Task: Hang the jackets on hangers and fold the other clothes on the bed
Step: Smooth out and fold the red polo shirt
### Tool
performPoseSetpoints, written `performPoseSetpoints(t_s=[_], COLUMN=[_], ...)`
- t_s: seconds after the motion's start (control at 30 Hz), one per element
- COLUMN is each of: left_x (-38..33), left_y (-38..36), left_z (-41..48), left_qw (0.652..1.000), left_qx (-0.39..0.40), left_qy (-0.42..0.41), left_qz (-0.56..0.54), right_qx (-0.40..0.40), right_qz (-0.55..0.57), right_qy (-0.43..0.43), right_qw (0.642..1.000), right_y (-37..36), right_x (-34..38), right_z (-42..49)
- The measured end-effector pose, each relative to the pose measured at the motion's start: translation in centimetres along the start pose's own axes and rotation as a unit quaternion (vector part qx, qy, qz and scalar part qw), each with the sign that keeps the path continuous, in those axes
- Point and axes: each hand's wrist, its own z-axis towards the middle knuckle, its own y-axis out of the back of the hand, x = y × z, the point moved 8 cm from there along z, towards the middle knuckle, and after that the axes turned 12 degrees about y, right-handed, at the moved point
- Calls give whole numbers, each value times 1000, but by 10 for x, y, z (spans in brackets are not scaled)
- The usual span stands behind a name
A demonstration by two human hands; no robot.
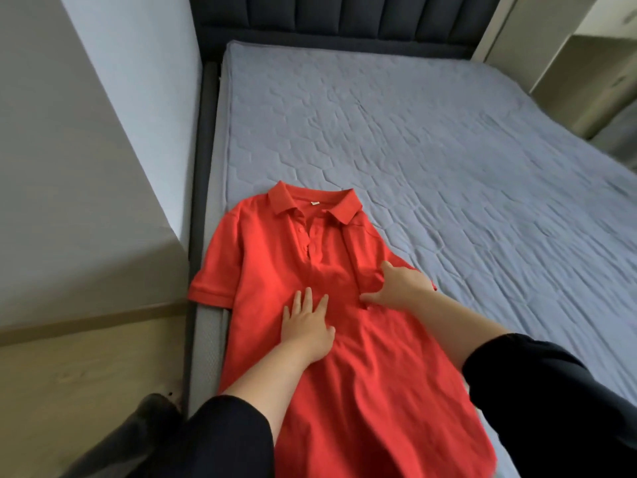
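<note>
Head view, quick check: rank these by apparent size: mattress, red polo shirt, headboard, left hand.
Largest to smallest:
1. mattress
2. red polo shirt
3. headboard, though it is far off and cropped by the frame, so it only looks smaller
4. left hand

To our left we see a pale wall (86, 150), with a light wooden floor (69, 374) below it; at the far right stands a beige cabinet (565, 84), partly cut off.

No legible text, brand, number or sign anywhere, only a small pale neck tag (314, 203) inside the collar of the red polo shirt (269, 257), too small and blurred to read.
</note>
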Motion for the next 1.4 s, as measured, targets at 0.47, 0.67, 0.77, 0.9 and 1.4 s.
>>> performPoseSetpoints(t_s=[0.47,0.67,0.77,0.9,1.4], left_x=[3,56,128,196,246], left_y=[-2,77,111,82,54], left_z=[2,-10,-22,-1,49], left_qw=[1000,919,806,757,761], left_qx=[-17,-226,-364,-226,-116], left_qy=[-21,21,175,344,338], left_qz=[-16,-322,-432,-507,-541], right_qx=[-394,-238,-192,-55,-5], right_qz=[394,181,161,204,103], right_qy=[-251,-27,40,40,42], right_qw=[792,954,967,976,994], right_y=[70,9,2,-36,-93], right_x=[-94,50,128,181,182], right_z=[-31,-18,-10,5,7])
